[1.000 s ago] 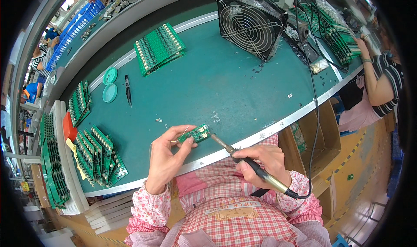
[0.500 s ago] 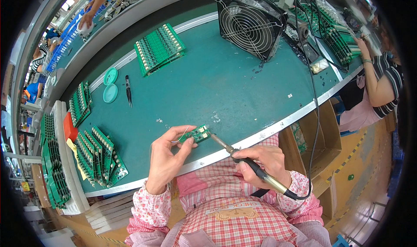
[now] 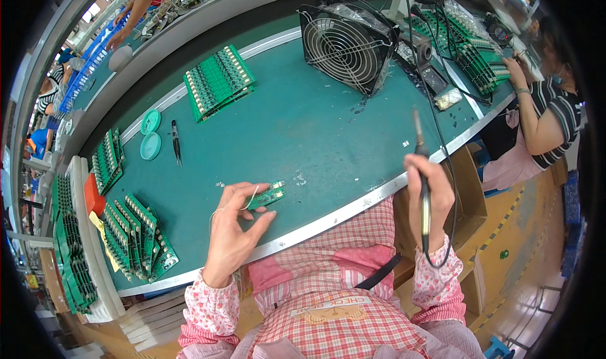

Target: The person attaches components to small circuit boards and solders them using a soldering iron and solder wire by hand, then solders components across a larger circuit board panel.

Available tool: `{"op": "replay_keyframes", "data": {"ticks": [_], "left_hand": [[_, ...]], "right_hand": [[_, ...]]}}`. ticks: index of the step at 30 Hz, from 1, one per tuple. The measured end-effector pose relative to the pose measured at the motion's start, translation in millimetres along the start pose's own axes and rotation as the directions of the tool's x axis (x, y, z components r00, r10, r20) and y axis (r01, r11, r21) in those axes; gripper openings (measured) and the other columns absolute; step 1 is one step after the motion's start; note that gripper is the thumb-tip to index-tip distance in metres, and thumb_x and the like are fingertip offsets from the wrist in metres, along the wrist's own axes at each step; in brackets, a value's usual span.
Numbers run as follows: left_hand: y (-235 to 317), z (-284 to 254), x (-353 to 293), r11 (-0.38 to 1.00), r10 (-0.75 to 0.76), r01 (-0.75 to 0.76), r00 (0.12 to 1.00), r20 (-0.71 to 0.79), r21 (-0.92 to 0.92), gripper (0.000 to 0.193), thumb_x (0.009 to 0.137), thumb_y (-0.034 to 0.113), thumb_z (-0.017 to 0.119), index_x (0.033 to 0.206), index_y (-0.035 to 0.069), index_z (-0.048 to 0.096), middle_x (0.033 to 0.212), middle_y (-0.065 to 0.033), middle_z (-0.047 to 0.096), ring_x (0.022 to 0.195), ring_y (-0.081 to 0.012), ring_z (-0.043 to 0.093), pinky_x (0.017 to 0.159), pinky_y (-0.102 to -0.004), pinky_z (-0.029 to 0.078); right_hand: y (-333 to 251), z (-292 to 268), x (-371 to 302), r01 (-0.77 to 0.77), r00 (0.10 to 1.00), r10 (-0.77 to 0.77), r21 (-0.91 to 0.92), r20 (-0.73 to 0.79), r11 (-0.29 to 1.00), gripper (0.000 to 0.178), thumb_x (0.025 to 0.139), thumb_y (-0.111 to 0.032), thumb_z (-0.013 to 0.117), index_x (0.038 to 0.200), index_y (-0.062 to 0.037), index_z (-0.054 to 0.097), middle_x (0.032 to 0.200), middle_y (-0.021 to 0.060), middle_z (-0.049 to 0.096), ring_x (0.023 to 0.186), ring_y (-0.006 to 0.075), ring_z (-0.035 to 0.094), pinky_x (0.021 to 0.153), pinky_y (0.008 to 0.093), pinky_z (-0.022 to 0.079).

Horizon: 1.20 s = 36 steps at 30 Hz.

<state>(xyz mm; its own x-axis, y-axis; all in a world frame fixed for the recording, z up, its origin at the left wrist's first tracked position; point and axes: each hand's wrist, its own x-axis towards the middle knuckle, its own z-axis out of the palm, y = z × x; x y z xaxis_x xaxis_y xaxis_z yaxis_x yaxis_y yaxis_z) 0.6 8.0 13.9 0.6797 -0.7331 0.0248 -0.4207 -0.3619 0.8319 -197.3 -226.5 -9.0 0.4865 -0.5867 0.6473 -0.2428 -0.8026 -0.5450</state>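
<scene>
The left hand pinches a small green circuit board and solder wire just above the green tabletop, steadying it. The right hand, fingers closed around a soldering iron, holds its tip upright, well right of the board.

Bright, even overhead light fills a circular fisheye picture ringed by black corners. The green table is evenly lit, with only soft, short shadows under the fan and the hands. Its metal edge gives a faint sheen. Straight lines bow strongly toward the rim, where detail smears. The centre is sharp, without motion blur.
</scene>
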Motion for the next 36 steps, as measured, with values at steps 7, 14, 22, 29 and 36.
{"op": "replay_keyframes", "data": {"ticks": [7, 14, 22, 29, 36], "left_hand": [[8, 9, 4, 0.973, 0.069, -0.040, 0.990, -0.120, 0.229, 0.026, 0.081, 0.003, 0.074, 0.106, 0.006, 0.070, 0.111, -0.0075, 0.064, 0.080, -0.0199, 0.065, 0.067, -0.0281, 0.048], [2, 4, 10, 0.674, 0.437, -0.226, 0.890, -0.132, 0.704, 0.015, 0.086, 0.015, 0.072, 0.100, 0.011, 0.075, 0.101, -0.0047, 0.070, 0.080, -0.0197, 0.064, 0.075, -0.0309, 0.043], [1, 10, 16, 0.808, -0.220, 0.245, 0.969, 0.113, -0.535, 0.025, 0.097, 0.016, 0.063, 0.114, -0.003, 0.065, 0.092, -0.0034, 0.069, 0.075, -0.0080, 0.062, 0.070, -0.0238, 0.050], [3, 12, 10, 0.801, -0.204, 0.251, 0.968, 0.147, -0.543, 0.024, 0.099, 0.015, 0.060, 0.115, -0.003, 0.063, 0.095, -0.0040, 0.068, 0.075, -0.0084, 0.063, 0.069, -0.0225, 0.050], [4, 12, 7, 0.809, -0.220, 0.264, 0.965, 0.145, -0.525, 0.019, 0.100, 0.016, 0.058, 0.107, -0.001, 0.062, 0.088, -0.0020, 0.066, 0.073, -0.0070, 0.060, 0.068, -0.0223, 0.046]], "right_hand": [[38, 13, 22, 0.053, 0.997, -0.036, -0.288, 0.062, 0.956, 0.030, 0.078, 0.003, 0.072, 0.105, -0.0073, 0.067, 0.094, 0.0101, 0.069, 0.090, 0.0274, 0.065, 0.077, 0.0365, 0.051], [35, 21, 11, 0.076, 0.997, -0.075, -0.173, 0.014, 0.982, 0.027, 0.078, 0.007, 0.069, 0.102, -0.0045, 0.065, 0.089, 0.0100, 0.067, 0.080, 0.0267, 0.065, 0.073, 0.0354, 0.050], [-16, 21, -12, -0.028, 0.999, 0.020, 0.196, 0.043, 0.980, 0.027, 0.081, 0.006, 0.072, 0.105, -0.0025, 0.063, 0.088, 0.0109, 0.067, 0.074, 0.0203, 0.068, 0.065, 0.0297, 0.054], [-51, 34, -10, -0.349, 0.913, 0.198, 0.431, 0.358, 0.832, 0.028, 0.083, 0.004, 0.072, 0.108, -0.0027, 0.062, 0.094, 0.0109, 0.070, 0.081, 0.0157, 0.071, 0.071, 0.0272, 0.057], [-61, 46, -6, -0.445, 0.862, 0.204, 0.502, 0.464, 0.742, 0.027, 0.089, 0.002, 0.068, 0.114, -0.0018, 0.058, 0.096, 0.0126, 0.072, 0.089, 0.0172, 0.072, 0.078, 0.0270, 0.057]]}}
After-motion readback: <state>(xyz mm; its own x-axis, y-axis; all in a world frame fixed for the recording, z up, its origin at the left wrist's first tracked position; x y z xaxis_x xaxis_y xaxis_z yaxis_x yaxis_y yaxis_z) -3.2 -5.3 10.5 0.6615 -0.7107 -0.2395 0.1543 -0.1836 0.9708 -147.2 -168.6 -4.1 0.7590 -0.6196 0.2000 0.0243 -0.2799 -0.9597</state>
